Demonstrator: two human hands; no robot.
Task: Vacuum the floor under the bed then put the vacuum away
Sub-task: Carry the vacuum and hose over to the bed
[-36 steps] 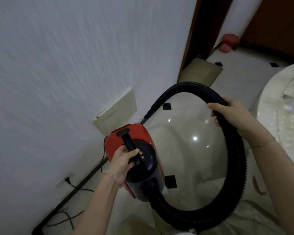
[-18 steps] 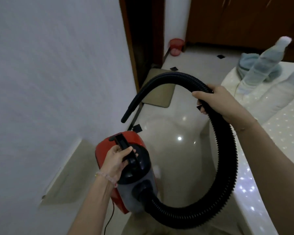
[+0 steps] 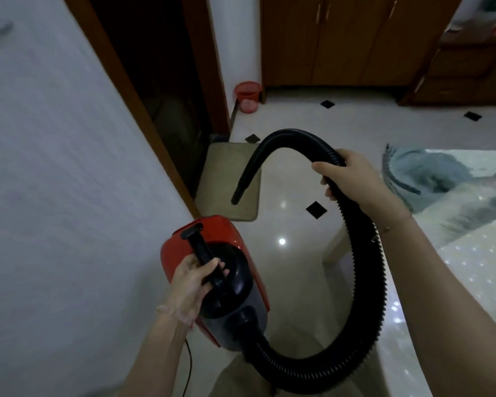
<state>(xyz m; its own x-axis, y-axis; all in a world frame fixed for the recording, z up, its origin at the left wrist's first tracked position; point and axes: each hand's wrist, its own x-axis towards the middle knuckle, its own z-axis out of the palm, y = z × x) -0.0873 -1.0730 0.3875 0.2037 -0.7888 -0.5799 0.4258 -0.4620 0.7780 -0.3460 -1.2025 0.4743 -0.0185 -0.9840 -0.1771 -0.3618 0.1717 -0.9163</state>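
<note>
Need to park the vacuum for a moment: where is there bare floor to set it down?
Bare tile lies straight ahead, bordered by the beige mat, the bed edge and the wardrobe. The corner by the red basket is tighter. The floor below the vacuum is hidden.

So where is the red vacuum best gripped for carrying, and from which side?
By the black carry handle along the top of the red vacuum, reached from above. It is a raised bar that fingers can wrap, and the left hand holds it exactly so. The right hand keeps the ribbed hose looped clear of the floor.
</note>
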